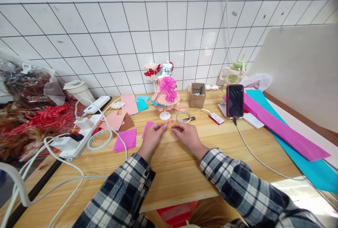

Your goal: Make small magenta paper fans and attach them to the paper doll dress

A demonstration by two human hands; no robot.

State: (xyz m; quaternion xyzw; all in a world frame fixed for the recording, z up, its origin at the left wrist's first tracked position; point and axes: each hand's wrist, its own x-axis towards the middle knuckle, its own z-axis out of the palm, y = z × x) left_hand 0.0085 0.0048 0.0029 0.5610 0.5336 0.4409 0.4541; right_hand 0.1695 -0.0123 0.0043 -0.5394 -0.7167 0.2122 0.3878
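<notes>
The tiny pink scrap (168, 123) between the left hand (151, 137) and right hand (186, 135) is too small to make out, and whether the fingers (161, 126) pinch it cannot be told. The specks (172, 118) beyond it are as unclear. The teal paper (311, 171) and the white cables (16, 189) run off the frame. The box (198, 96) hides its contents.
</notes>
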